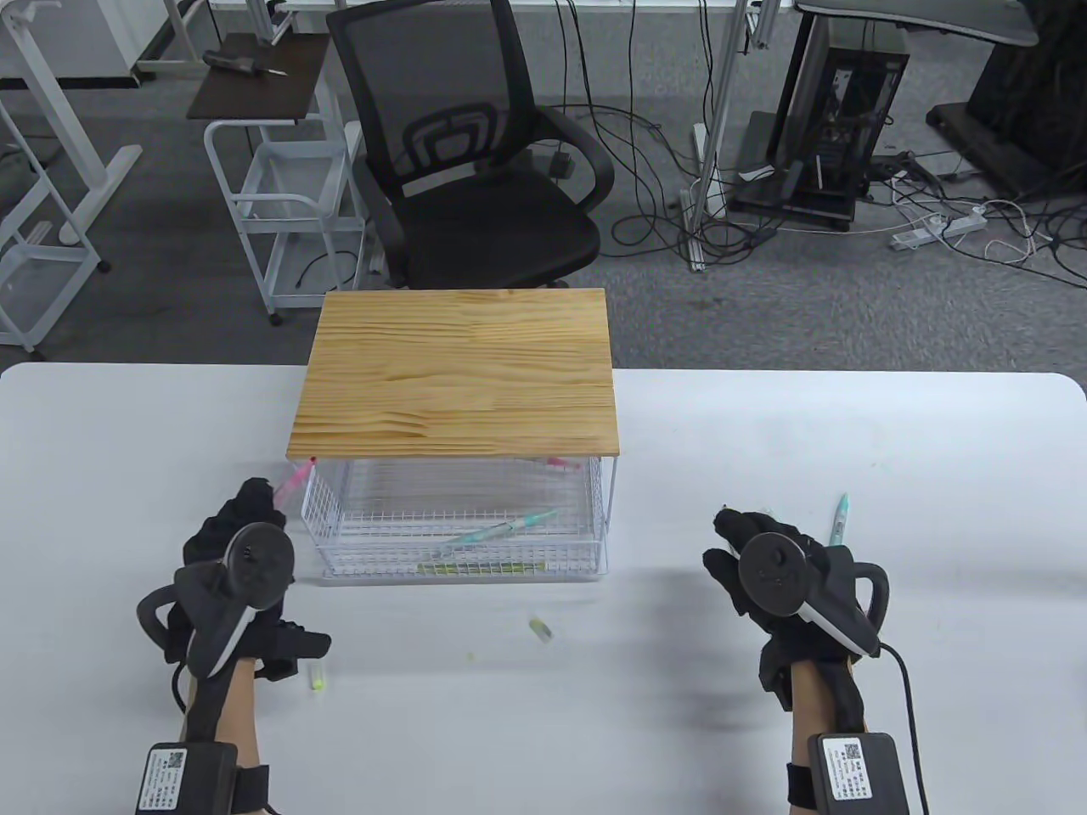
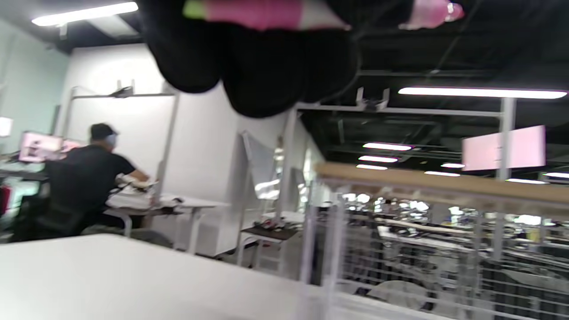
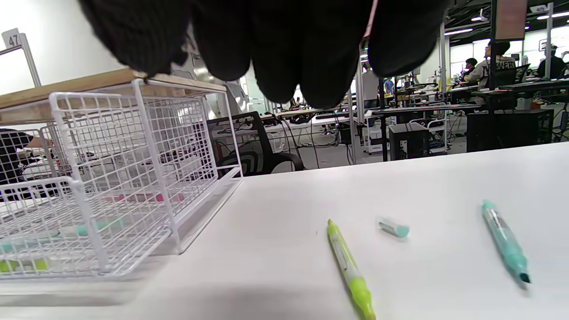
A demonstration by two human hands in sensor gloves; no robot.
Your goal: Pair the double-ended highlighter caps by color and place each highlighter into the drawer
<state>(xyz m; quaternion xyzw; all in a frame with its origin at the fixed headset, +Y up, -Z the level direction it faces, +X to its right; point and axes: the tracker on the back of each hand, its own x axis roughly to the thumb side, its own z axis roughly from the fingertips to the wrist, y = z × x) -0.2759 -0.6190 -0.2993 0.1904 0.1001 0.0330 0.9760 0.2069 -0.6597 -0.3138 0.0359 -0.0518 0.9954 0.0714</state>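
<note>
My left hand (image 1: 248, 525) grips a pink highlighter (image 1: 293, 486) beside the left front corner of the pulled-out wire drawer (image 1: 329, 519). In the left wrist view its curled fingers (image 2: 262, 62) hold the pink barrel (image 2: 258, 13), which shows a green bit at one end. The drawer holds a teal highlighter (image 1: 501, 530), a yellow-green one (image 1: 480, 567) and a pink one (image 1: 560, 463) at the back. My right hand (image 1: 734, 550) hovers right of the drawer and holds nothing. Under it lie a yellow-green highlighter (image 3: 351, 271), a teal cap (image 3: 394, 227) and an uncapped teal highlighter (image 3: 506, 242).
The drawer sits under a wooden top (image 1: 459, 373) on the white table (image 1: 934, 475). A yellow cap (image 1: 317, 677) lies by my left wrist, and another blurred yellow cap (image 1: 540, 629) lies in front of the drawer. A black office chair (image 1: 475, 170) stands behind the table.
</note>
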